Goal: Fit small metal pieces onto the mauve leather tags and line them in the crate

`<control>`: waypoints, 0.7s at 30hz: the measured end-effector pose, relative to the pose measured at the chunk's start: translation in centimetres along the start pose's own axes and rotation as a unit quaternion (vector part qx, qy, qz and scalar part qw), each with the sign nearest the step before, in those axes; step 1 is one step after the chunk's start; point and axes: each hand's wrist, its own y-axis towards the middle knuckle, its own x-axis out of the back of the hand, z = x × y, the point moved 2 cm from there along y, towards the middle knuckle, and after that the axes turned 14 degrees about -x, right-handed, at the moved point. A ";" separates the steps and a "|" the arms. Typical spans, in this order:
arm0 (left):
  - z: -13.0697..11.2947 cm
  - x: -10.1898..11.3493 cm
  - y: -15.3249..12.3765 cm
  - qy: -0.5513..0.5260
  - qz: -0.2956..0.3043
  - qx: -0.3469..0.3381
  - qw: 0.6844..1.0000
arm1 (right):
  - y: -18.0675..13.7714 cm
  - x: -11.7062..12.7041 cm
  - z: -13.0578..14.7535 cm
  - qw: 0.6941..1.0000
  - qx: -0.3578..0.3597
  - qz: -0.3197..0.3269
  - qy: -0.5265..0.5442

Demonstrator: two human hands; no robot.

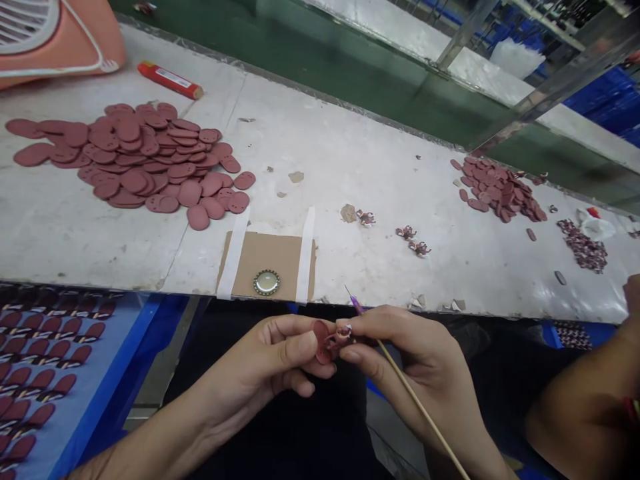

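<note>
Between the thumb and fingers of my left hand [285, 353] is a maroon oval piece [323, 333], with part of it hidden by the fingertips. My right hand [405, 353] pinches a small dark-red and white part [343, 335] against that oval. The same hand holds a thin wooden-handled stick [425, 413] with a purple collar and fine tip, slanting up past the fingers. Both hands are close together in front of the table edge. Just beyond them, a round glassy piece with a beaded rim [267, 283] lies on a cardboard sheet [273, 250] taped to the table.
A large heap of maroon ovals [150, 157] lies at left, a smaller heap [500, 190] at right. Small figured parts [419, 249] sit mid-table. An orange fan-like device [65, 40] and red box cutter [170, 80] are behind. Another person's arm [595, 380] is at right; a filled tray [45, 373] at left.
</note>
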 end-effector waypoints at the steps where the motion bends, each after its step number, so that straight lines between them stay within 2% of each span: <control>1: 0.0 0.0 0.0 0.000 0.000 0.003 1.000 | 0.1 0.0 0.0 1.000 0.001 0.002 0.000; 21: -0.1 0.0 0.0 -0.017 -0.024 -0.001 1.000 | 0.2 -0.1 0.3 1.000 -0.004 0.017 -0.011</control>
